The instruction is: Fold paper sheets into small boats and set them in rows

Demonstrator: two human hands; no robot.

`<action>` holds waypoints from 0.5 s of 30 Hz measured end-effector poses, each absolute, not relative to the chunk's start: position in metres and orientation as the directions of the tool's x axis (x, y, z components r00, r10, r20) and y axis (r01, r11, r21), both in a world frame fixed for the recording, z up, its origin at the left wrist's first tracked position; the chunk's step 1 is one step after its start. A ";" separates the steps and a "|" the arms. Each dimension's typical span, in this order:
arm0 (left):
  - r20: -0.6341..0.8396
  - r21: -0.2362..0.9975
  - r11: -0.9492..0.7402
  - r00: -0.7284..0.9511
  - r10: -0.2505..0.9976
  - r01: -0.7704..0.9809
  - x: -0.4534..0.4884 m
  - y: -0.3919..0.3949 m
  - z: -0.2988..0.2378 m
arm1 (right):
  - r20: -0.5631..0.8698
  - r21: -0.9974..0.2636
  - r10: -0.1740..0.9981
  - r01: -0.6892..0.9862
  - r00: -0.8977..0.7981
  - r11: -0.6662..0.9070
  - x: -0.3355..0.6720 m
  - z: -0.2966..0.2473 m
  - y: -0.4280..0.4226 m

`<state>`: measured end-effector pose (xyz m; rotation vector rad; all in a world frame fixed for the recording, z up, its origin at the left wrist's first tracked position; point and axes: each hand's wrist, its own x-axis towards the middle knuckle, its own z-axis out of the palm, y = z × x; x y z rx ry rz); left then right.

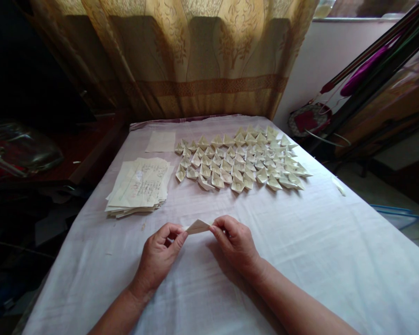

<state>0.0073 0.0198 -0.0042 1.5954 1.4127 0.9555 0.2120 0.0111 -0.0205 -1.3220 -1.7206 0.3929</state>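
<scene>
A small folded piece of cream paper [197, 226] is pinched between both my hands just above the white cloth. My left hand [160, 256] grips its left end with thumb and fingers closed. Its right end is held by the closed fingertips of my right hand [235, 242]. Beyond my hands lie several finished folded paper boats [240, 160] in rows on the cloth. A stack of flat written paper sheets [139, 186] sits to the left of them, with a single loose sheet [160, 141] behind it.
The table [335, 260] is covered with a white cloth and runs to a patterned curtain [195, 60] at the back. A dark wooden surface with a glass vessel [17, 149] is on the left. Poles and clutter [366, 70] lean at the right. A paper scrap [338, 186] lies near the right edge.
</scene>
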 end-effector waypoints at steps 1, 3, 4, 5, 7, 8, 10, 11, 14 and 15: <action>0.046 0.911 -0.079 0.091 0.995 0.404 0.007 0.020 -0.004 | 0.475 -0.691 0.879 0.607 -0.030 0.394 0.212 -0.020 0.011; 0.062 0.912 -0.087 0.075 0.995 0.402 0.008 0.021 -0.004 | 0.498 -0.674 0.867 0.610 -0.040 0.415 0.212 -0.020 0.011; 0.064 0.915 -0.085 0.067 0.996 0.394 0.008 0.021 -0.004 | 0.504 -0.672 0.863 0.611 -0.039 0.420 0.211 -0.020 0.011; 0.061 0.920 -0.079 0.061 0.996 0.383 0.009 0.021 -0.004 | 0.508 -0.672 0.860 0.611 -0.032 0.420 0.211 -0.019 0.011; 0.040 0.933 -0.055 0.050 0.998 0.357 0.009 0.021 -0.004 | 0.518 -0.674 0.855 0.608 -0.015 0.419 0.211 -0.019 0.010; 0.028 0.938 -0.042 0.045 0.999 0.344 0.009 0.021 -0.004 | 0.523 -0.676 0.853 0.606 -0.008 0.420 0.210 -0.018 0.010; 0.005 0.945 -0.018 0.040 0.999 0.326 0.009 0.021 -0.004 | 0.529 -0.684 0.849 0.593 0.002 0.425 0.209 -0.019 0.010; -0.003 0.948 -0.009 0.036 0.999 0.319 0.009 0.021 -0.004 | 0.528 -0.696 0.849 0.579 0.012 0.424 0.209 -0.019 0.010; -0.024 0.953 0.016 0.024 0.999 0.301 0.009 0.022 -0.004 | 0.517 -0.757 0.853 0.505 0.076 0.414 0.207 -0.022 0.009; -0.033 0.955 0.025 0.021 0.999 0.295 0.009 0.022 -0.003 | 0.513 -0.777 0.853 0.476 0.099 0.412 0.206 -0.023 0.009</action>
